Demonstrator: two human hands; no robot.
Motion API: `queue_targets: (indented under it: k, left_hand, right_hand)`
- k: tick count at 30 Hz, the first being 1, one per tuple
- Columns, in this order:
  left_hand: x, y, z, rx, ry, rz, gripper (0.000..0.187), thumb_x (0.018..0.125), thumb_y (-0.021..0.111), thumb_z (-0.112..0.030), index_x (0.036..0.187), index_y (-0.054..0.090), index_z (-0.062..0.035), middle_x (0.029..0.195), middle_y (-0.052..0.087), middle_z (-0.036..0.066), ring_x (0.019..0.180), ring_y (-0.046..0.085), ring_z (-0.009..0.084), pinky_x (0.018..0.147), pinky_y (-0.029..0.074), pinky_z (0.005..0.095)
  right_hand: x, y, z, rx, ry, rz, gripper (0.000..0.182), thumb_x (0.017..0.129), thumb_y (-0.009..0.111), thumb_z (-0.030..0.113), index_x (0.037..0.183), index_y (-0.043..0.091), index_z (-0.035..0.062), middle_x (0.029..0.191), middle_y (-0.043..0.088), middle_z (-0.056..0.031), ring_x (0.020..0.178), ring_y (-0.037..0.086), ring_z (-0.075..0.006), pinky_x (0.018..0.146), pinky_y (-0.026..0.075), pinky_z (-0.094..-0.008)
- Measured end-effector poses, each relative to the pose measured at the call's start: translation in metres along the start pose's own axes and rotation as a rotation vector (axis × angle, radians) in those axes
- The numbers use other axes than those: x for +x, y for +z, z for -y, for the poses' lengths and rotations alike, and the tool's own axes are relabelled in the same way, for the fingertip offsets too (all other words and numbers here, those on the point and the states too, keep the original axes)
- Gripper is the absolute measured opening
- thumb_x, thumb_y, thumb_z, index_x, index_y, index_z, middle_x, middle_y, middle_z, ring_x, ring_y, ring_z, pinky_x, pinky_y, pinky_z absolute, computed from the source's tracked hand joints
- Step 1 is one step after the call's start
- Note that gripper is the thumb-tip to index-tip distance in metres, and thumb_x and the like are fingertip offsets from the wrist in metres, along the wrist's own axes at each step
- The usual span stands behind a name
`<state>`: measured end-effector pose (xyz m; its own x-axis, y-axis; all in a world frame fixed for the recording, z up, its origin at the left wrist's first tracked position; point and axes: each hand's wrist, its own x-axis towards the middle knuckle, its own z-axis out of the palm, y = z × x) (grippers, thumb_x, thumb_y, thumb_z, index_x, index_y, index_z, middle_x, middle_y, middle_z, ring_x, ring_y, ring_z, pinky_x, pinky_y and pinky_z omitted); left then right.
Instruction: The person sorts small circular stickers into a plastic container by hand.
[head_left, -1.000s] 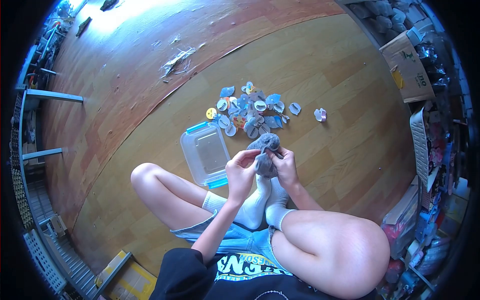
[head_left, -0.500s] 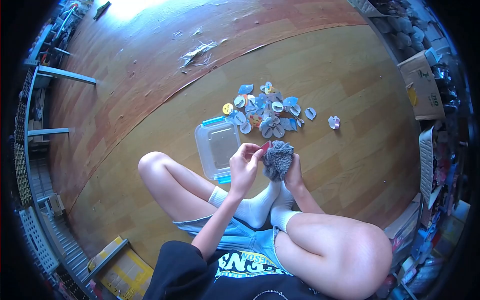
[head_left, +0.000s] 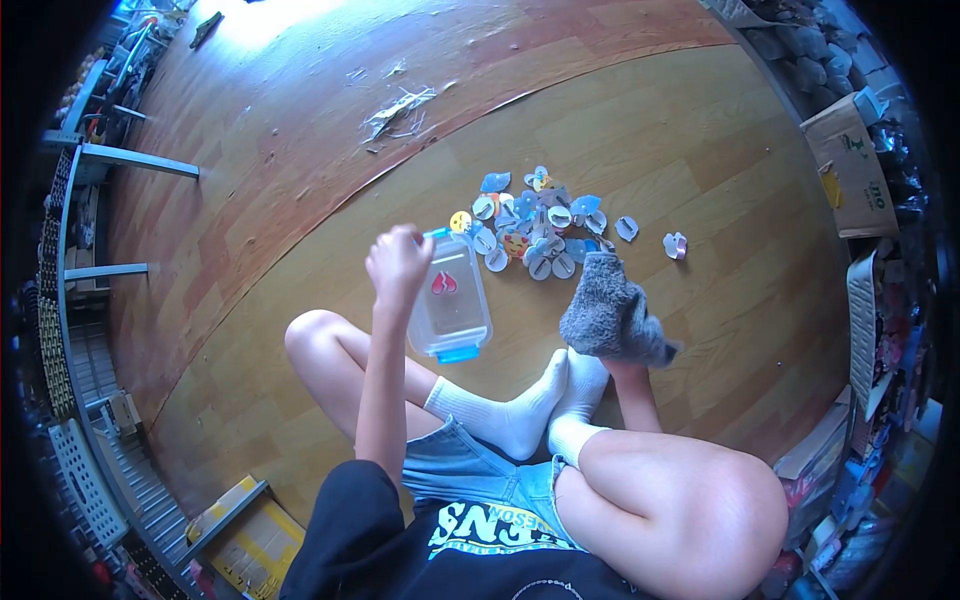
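Observation:
My left hand (head_left: 399,262) is closed at the upper left corner of a clear plastic box (head_left: 484,305) with blue clips. Its fingers are curled and slightly blurred by the box's rim. In the box lies a red broken-heart badge (head_left: 444,284). My right hand is mostly hidden behind a grey fuzzy cloth (head_left: 608,315), which it holds up above the floor, right of my feet. Just beyond the box and the cloth is a pile of badges (head_left: 538,222), many with their pale pin backs up, some blue, some yellow or orange.
A pink and white piece (head_left: 676,246) lies apart, right of the pile. Shredded scraps (head_left: 398,108) lie farther off. Metal shelving (head_left: 140,160) stands at the left, a cardboard box (head_left: 850,170) and packed goods at the right, and another carton (head_left: 255,545) at lower left.
The red badge has gone from my left fingers into the plastic box. My left hand moved left to the box, which has shifted slightly. The right hand swung the grey cloth to the right.

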<state>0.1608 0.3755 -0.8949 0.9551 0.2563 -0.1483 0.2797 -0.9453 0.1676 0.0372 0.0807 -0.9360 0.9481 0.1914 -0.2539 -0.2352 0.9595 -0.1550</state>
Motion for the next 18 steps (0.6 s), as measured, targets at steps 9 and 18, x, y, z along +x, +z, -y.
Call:
queue_targets:
  k: [9,18]
  left_hand:
    - [0.137,0.058,-0.018,-0.103,0.675,0.478,0.031,0.056,0.078,-0.014,0.085,0.066,-0.0112,0.082,0.064,0.008,0.08,0.06,0.0247,0.071,0.048,0.0359]
    - [0.103,0.068,0.005,-0.16,0.634,0.499,0.019,0.059,0.074,-0.013,0.077,0.068,-0.0097,0.084,0.06,0.01,0.082,0.06,0.0255,0.072,0.048,0.0338]
  right_hand:
    - [-0.028,0.004,0.051,-0.771,0.103,0.037,0.038,0.076,0.06,0.012,0.111,0.052,0.0004,0.107,0.058,-0.0104,0.1,0.056,-0.0201,0.088,0.042,-0.034]
    - [-0.005,0.057,0.06,-1.642,-0.275,0.196,0.033,0.064,0.074,0.001,0.095,0.062,-0.0029,0.093,0.065,-0.0103,0.087,0.062,-0.016,0.077,0.047,-0.0306]
